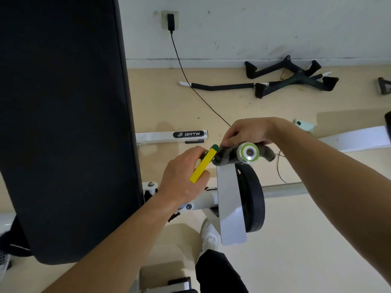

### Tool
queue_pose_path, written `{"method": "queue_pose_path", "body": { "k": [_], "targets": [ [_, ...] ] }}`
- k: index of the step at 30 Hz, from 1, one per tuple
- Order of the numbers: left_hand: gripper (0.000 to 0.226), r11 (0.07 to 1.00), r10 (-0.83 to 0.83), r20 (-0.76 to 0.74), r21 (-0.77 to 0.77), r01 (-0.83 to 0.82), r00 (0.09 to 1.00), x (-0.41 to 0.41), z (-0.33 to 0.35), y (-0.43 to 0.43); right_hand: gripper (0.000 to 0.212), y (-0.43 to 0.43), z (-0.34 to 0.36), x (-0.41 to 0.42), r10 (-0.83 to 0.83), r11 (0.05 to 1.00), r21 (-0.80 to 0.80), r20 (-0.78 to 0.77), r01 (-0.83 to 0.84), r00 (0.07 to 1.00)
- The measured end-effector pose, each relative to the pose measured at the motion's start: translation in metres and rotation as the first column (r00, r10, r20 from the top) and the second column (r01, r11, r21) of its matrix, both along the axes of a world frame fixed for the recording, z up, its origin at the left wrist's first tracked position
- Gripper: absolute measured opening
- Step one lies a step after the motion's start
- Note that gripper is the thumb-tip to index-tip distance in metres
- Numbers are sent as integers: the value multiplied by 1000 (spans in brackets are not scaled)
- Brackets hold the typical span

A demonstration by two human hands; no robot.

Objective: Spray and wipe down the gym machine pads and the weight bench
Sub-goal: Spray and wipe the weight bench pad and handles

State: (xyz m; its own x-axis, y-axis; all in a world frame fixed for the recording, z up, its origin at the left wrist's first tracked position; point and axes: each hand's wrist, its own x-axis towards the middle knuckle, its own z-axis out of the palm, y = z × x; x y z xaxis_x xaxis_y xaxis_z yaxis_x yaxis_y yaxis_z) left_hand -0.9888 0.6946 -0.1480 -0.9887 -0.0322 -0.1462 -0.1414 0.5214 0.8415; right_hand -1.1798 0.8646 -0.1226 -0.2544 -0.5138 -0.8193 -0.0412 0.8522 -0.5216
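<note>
Head view: left hand (182, 178) has its fingers curled round a yellow sprayer (203, 166) with a green tip; the bottle body is hidden under the hand, so can't tell the fill level. Right hand (247, 131) grips a grey cloth (224, 156) draped over the machine's bar, just behind its silver end cap (248, 153) with a green ring. Sprayer tip sits just beside the cloth. Black weight plate (254, 204) hangs below the bar against a white bracket. Large black pad (63, 123) fills the left, matte and unmarked. Black cable handles (292, 77) lie by the wall.
</note>
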Motion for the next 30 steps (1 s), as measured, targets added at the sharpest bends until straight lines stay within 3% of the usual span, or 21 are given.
{"method": "queue_pose_path", "body": {
  "k": [3, 5, 7, 9, 11, 13, 15, 17, 19, 23, 27, 30],
  "targets": [
    [20, 1000, 21, 11, 7, -21, 1000, 2, 11, -1, 24, -16, 43, -5, 109, 994, -17, 112, -108, 988],
    [23, 999, 35, 4, 18, -35, 999, 2, 20, -3, 29, -28, 69, -3, 267, 962, 61, 5, -267, 964],
    [24, 997, 74, -10, 35, -74, 997, 6, 32, -11, 28, -36, 86, 3, 317, 946, 103, -115, -306, 941],
    [23, 990, 125, -22, 76, -123, 992, 16, 45, -26, 26, -45, 97, 16, 181, 983, -7, -165, -185, 970],
    [21, 974, 203, -19, 106, -200, 979, 31, 57, -46, 27, -62, 99, 35, -135, 970, -220, -151, 100, 979],
    [18, 949, 299, -6, 107, -297, 954, 52, 66, -72, 28, -90, 94, 62, -481, 814, -360, 25, 456, 877],
    [20, 916, 397, -8, 77, -395, 918, 77, 72, -103, 30, -127, 87, 94, -652, 645, -331, 230, 689, 722],
    [21, 868, 496, -24, 57, -494, 868, 105, 75, -136, 28, -172, 78, 121, -693, 582, -264, 334, 769, 639],
    [24, 802, 598, -36, 47, -596, 801, 133, 78, -166, 24, -218, 70, 144, -699, 567, -235, 369, 789, 612],
    [36, 622, 782, -8, -26, -782, 623, 191, 77, -225, 36, -306, 54, 188, -669, 584, -125, 485, 802, 563],
    [36, 459, 888, -6, 15, -888, 459, 245, 68, -272, 38, -379, 40, 238, -608, 637, -30, 595, 771, 525],
    [34, 360, 933, -21, 35, -932, 359, 274, 59, -298, 43, -421, 23, 276, -592, 611, -23, 650, 791, 477]
  ]
}}
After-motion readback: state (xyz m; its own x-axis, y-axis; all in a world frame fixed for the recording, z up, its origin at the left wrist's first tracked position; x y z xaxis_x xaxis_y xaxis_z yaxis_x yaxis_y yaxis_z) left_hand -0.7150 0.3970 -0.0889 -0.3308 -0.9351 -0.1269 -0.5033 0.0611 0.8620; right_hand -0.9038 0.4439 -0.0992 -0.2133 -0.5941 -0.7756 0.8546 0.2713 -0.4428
